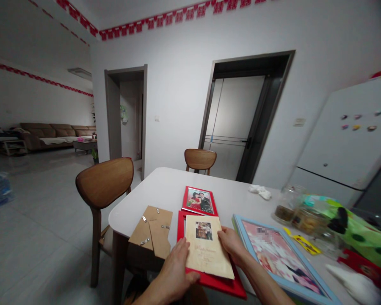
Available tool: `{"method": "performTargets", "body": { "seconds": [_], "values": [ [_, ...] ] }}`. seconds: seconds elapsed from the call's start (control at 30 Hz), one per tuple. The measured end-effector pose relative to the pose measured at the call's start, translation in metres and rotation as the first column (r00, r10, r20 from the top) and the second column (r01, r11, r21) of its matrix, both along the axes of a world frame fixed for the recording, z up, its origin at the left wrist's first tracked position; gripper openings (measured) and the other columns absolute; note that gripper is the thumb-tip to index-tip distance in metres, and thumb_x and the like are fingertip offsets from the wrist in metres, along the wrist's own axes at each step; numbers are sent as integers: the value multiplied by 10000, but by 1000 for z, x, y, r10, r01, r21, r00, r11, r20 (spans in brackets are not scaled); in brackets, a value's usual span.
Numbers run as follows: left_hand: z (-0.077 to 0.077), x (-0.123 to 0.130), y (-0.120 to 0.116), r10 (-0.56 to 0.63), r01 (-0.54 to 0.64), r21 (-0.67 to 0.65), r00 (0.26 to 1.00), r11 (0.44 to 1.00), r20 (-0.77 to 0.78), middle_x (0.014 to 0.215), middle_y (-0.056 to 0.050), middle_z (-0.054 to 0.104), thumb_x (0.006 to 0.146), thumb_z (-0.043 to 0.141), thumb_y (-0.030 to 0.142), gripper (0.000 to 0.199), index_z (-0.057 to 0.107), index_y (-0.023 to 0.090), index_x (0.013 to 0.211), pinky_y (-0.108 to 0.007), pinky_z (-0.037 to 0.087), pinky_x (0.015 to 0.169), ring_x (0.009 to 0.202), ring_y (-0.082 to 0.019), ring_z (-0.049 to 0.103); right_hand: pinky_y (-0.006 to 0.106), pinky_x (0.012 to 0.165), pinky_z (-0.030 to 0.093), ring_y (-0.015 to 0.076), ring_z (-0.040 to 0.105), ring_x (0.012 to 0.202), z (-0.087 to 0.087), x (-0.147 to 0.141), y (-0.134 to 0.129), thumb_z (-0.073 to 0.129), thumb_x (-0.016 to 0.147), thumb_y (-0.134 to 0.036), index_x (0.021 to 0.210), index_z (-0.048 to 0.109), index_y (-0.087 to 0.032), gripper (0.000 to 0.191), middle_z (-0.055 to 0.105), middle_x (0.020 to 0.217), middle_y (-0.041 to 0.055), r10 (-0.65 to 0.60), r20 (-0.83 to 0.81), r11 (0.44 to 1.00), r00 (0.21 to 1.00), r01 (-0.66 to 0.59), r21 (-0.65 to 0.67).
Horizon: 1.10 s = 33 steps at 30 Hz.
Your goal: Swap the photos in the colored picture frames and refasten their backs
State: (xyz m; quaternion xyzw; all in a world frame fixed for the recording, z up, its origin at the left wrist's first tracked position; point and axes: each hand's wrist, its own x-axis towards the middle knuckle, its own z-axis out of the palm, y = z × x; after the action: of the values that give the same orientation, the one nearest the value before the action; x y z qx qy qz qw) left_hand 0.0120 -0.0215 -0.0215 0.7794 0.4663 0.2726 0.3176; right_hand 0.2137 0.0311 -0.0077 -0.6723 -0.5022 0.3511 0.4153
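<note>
A cream printed sheet [206, 258] with a small photo near its top lies over a red frame [224, 286] at the table's near edge. At the sheet's left side, my left hand [177, 271] touches the sheet and frame, thumb apart from the fingers. My right hand [231, 243] grips the sheet's upper right edge. Just beyond is a smaller red frame [198, 200] holding a photo of two people. To the left, a brown backing board [150, 231] with metal clips lies on the table. A large blue-framed picture [279, 258] is on the right.
The white table [165, 182] has wooden chairs at its left [106, 182] and far side [200, 159]. Glass jars [285, 207], a green patterned bag [362, 228], a yellow item [306, 244] and crumpled white tissue [259, 192] stand or lie on the right.
</note>
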Motion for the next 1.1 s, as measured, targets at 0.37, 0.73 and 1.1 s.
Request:
{"method": "performTargets", "body": {
  "seconds": [0.37, 0.73, 1.1],
  "values": [
    [2, 1, 2, -8, 8, 0, 999, 1000, -50, 1343, -157, 263, 585, 608, 252, 747, 339, 39, 1249, -319, 186, 1026, 1234, -241, 229, 224, 509, 437, 181, 618, 606, -8, 3, 9, 364, 630, -168, 816, 628, -103, 329, 668, 639, 87, -29, 34, 999, 999, 29, 17],
    [4, 1, 0, -15, 13, -16, 995, 1000, -101, 1352, -146, 246, 601, 608, 281, 767, 306, 41, 1265, -306, 184, 1027, 1238, -226, 220, 225, 497, 428, 185, 615, 599, -13, 7, 12, 381, 635, -190, 774, 642, -122, 304, 655, 575, 78, -60, 96, 998, 994, 56, 42],
    [8, 2, 0, -25, 23, -14, 991, 1000, -134, 1355, -153, 232, 604, 609, 285, 775, 298, 32, 1267, -298, 184, 1025, 1236, -225, 226, 218, 511, 412, 179, 615, 620, -12, 3, 10, 344, 675, -199, 814, 647, -106, 347, 664, 615, 86, -60, 267, 998, 962, 56, 25]
  ]
}}
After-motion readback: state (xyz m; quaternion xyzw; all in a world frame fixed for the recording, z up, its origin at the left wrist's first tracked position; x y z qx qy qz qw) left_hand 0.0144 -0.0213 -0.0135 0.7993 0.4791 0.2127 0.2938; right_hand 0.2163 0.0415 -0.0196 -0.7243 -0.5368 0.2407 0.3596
